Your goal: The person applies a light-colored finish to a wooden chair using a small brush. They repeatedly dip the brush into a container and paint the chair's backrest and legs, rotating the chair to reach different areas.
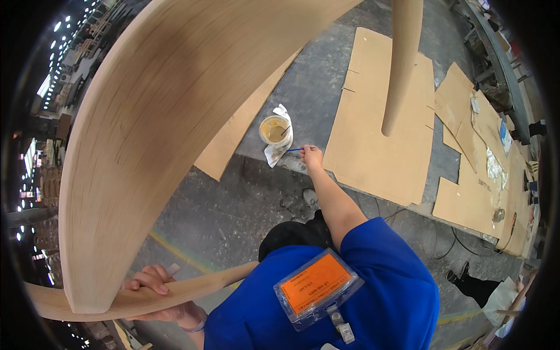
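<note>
A large curved piece of pale wood, like part of a chair frame, fills the upper left, close to me. My left hand is closed round a narrower curved wooden rail at the lower left. A small pale piece sticks up beside its fingers; what it belongs to is hidden. Reaching forward, my right hand pinches a thin blue stick. The stick's far end is over a white cloth beside a round tub of tan paste. A second thin stick stands in the tub.
Flat cardboard sheets cover much of the grey worktop. A tapered wooden leg hangs over them. More cardboard with scraps lies to the right. Cables trail below the edge; another person is at the lower right.
</note>
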The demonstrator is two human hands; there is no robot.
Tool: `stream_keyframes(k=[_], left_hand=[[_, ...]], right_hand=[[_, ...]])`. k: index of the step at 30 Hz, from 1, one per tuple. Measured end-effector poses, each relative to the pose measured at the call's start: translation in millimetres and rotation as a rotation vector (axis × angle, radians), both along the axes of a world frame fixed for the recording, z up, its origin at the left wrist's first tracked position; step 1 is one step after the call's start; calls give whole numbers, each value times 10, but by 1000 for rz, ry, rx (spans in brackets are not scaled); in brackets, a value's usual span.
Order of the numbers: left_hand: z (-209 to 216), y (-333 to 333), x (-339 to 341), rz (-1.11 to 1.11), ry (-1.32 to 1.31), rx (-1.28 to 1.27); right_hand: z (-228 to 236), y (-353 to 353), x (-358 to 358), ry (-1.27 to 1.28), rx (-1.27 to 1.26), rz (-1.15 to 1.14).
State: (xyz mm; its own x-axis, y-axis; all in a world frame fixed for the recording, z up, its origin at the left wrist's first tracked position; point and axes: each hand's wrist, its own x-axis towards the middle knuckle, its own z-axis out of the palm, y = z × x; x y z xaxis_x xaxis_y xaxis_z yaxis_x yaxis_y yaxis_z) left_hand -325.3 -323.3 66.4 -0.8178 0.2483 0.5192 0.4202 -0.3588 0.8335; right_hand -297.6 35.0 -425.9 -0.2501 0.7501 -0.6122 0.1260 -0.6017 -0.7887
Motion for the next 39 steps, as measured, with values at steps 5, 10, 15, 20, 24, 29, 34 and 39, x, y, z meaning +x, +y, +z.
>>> stream_keyframes(k=[5,10,15,20,24,29,34,39], left_hand=[[-10,15,16,2,15,1],[-27,-47,22,0,7,10],[-2,18,39,46,20,-36],[-71,139,99,182,-129,101],[-28,57,79,154,-61,-82],[41,14,59,43,30,-47],[50,-22,140,58,19,-17],[63,-123,197,-5,-6,-1]], right_hand=[[-181,-29,-18,-118,109,96],[83,-93,65,-99,234,278],[794,-238,199,336,115,-7],[2048,-540,720,327,127,19],[3331,-391,845,619,302,379],[5135,-142,918,948,871,769],[6733,-193,829,1658,1332,753],[7904,-374,514,1925,1391,853]])
